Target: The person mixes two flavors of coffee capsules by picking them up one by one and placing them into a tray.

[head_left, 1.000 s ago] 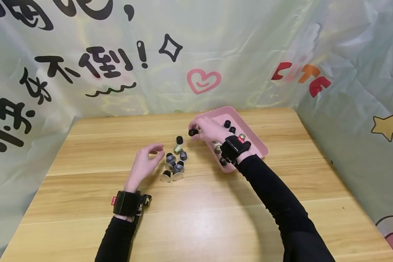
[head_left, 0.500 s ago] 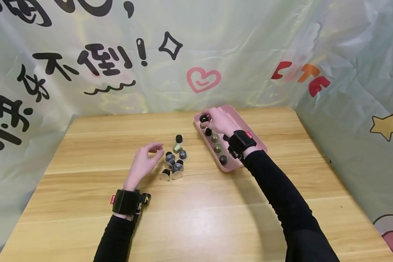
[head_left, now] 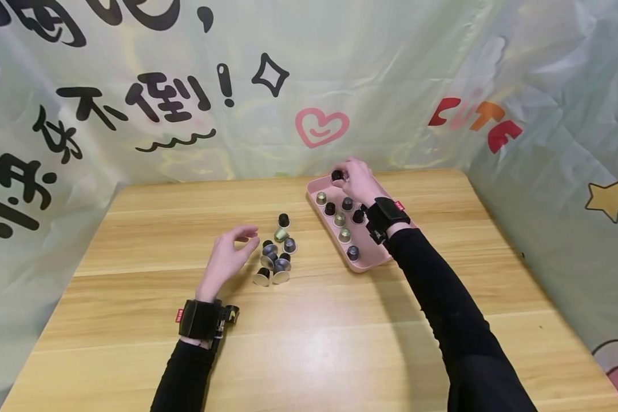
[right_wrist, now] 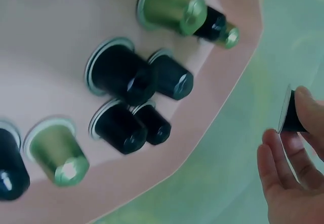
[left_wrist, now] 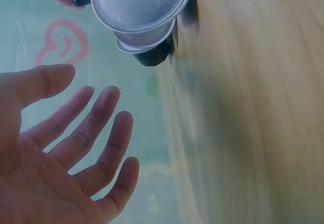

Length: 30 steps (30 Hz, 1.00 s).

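My right hand (head_left: 359,180) pinches a black coffee capsule (head_left: 337,176) between thumb and fingers, above the far end of the pink tray (head_left: 375,258). In the right wrist view the held capsule (right_wrist: 291,117) is on its side, its pale rim facing left. Several black, grey-blue and green capsules (head_left: 340,220) stand in the tray. My left hand (head_left: 224,260) hovers with fingers loosely bent, holding nothing, just left of a cluster of loose capsules (head_left: 269,261). A black capsule (head_left: 284,219) and a tipped light green capsule (head_left: 281,234) lie behind that cluster.
The wooden table (head_left: 309,343) ends at a back edge against a printed fabric backdrop (head_left: 381,114). Another backdrop panel (head_left: 561,200) stands along the right side. My right forearm (head_left: 438,309) crosses the table's right half.
With the black capsule in its fingers, my right hand has moved from the tray's left side rightward and back over its far end. The left hand stays nearly still beside the cluster.
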Motion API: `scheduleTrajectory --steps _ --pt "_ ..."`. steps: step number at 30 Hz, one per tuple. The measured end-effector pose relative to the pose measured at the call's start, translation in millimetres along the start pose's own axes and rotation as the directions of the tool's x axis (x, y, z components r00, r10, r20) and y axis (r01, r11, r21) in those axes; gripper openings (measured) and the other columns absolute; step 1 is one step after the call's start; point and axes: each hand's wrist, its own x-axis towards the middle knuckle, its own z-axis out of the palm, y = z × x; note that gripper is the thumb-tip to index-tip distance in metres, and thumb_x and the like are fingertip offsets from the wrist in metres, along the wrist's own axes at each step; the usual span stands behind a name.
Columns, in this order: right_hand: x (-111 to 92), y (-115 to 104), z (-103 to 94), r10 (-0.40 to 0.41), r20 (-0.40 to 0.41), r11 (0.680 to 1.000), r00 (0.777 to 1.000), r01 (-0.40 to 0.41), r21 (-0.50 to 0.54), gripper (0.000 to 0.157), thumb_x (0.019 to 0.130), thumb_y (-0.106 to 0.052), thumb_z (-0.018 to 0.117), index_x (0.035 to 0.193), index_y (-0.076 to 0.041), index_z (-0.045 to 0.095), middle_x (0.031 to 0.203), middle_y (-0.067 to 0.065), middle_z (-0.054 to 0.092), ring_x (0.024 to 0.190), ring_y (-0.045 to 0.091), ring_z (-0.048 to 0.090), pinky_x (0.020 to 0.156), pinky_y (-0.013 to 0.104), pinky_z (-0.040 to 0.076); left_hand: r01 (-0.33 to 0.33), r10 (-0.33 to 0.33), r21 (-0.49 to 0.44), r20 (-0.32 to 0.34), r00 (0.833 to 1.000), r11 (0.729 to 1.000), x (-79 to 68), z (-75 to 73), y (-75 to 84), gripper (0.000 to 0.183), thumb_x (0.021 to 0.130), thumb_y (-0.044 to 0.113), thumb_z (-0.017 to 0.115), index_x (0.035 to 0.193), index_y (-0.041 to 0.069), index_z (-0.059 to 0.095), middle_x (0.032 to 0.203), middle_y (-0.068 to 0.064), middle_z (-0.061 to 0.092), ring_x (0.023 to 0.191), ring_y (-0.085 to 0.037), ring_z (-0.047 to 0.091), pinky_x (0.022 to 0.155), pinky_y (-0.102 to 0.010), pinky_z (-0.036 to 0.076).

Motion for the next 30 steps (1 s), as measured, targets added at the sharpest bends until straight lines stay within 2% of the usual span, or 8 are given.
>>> scheduleTrajectory --steps 6,12,16,20,30 --pt "6.2 6.8 0.7 0.021 -0.043 1.0 0.999 -0.022 -0.021 0.022 0.094 -0.009 0.069 0.112 0.002 0.069 0.112 0.024 0.065 0.105 0.039 0.06 0.097 0.051 0.046 0.006 -0.006 -0.003 0.0 1.0 1.0 -0.3 0.3 0.4 0.039 0.098 0.019 0.063 0.133 0.002 0.06 0.133 -0.019 0.066 0.121 -0.038 0.06 0.109 -0.06 0.042" --pt "14.9 13.6 7.7 0.072 0.029 0.996 0.997 -0.07 -0.059 0.015 0.095 -0.01 0.068 0.105 0.0 0.07 0.104 0.02 0.069 0.1 0.035 0.062 0.092 0.048 0.049 0.002 -0.002 -0.008 0.007 1.0 1.0 -0.8 0.3 0.5 0.04 0.097 0.018 0.063 0.133 0.0 0.06 0.132 -0.02 0.066 0.121 -0.038 0.061 0.109 -0.059 0.044" --pt "19.5 17.5 14.3 0.098 0.088 0.985 0.991 -0.084 -0.15 0.007 0.094 -0.011 0.069 0.096 -0.004 0.069 0.096 0.015 0.068 0.093 0.031 0.061 0.087 0.044 0.049 0.0 0.0 -0.011 0.009 1.0 1.0 -1.5 0.6 0.8 0.04 0.097 0.017 0.063 0.133 0.0 0.06 0.131 -0.021 0.066 0.12 -0.038 0.061 0.108 -0.058 0.045" --pt "23.1 20.4 24.2 0.111 0.125 0.97 0.986 -0.08 -0.23 0.005 0.094 -0.01 0.067 0.095 -0.006 0.07 0.097 0.014 0.07 0.091 0.03 0.062 0.084 0.041 0.049 -0.001 0.001 -0.009 0.012 1.0 1.0 -1.7 1.0 1.3 0.04 0.097 0.017 0.063 0.133 -0.001 0.06 0.131 -0.021 0.066 0.12 -0.038 0.061 0.107 -0.058 0.046" --pt "28.4 23.9 37.0 0.171 0.124 0.949 0.977 -0.129 -0.288 0.01 0.093 -0.011 0.064 0.097 -0.005 0.071 0.101 0.015 0.073 0.093 0.031 0.066 0.083 0.043 0.051 0.004 -0.004 0.007 0.021 1.0 1.0 -0.1 1.4 -0.1 0.04 0.098 0.018 0.062 0.134 0.0 0.06 0.131 -0.02 0.066 0.12 -0.037 0.061 0.107 -0.057 0.046"
